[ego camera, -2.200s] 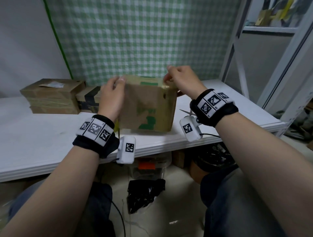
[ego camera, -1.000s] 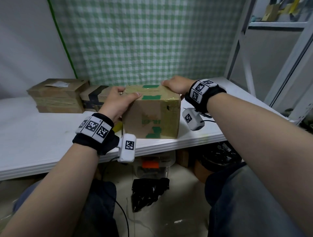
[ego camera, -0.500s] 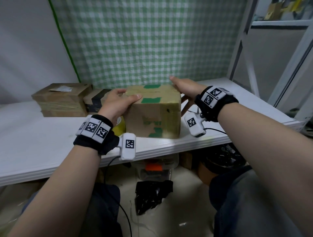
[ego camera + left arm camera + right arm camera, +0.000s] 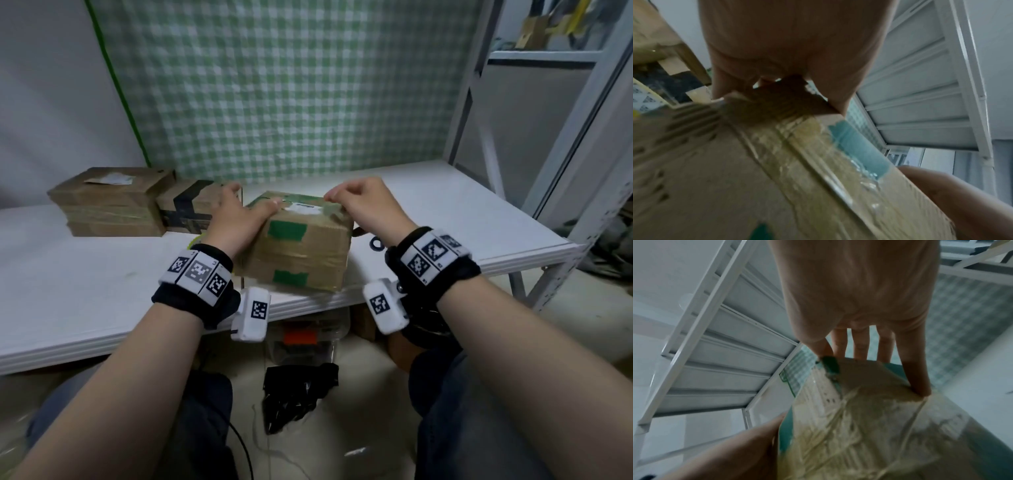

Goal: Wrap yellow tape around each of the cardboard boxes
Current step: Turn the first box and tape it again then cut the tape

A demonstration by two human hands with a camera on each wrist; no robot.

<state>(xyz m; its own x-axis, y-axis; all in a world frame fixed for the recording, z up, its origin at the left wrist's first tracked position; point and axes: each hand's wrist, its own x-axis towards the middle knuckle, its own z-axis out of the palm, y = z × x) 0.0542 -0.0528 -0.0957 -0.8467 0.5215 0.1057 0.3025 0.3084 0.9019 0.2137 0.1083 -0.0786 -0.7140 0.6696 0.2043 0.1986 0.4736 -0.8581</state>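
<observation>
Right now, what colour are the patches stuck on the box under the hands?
Green, on the brown box; clearest in the head view.

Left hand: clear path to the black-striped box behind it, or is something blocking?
Probably yes. The left hand grips the taped box's left top corner; the black-striped box sits just beyond it, nothing between. It must let go first.

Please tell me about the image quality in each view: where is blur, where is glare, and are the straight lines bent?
Head view: fairly sharp in the middle on the cardboard box, softer at the edges, and the shelf frame leans from the wide lens. Left wrist view: dim, blurred, with small glints on the glossy tape. Right wrist view: the right hand is soft, the box top smeared.
</observation>
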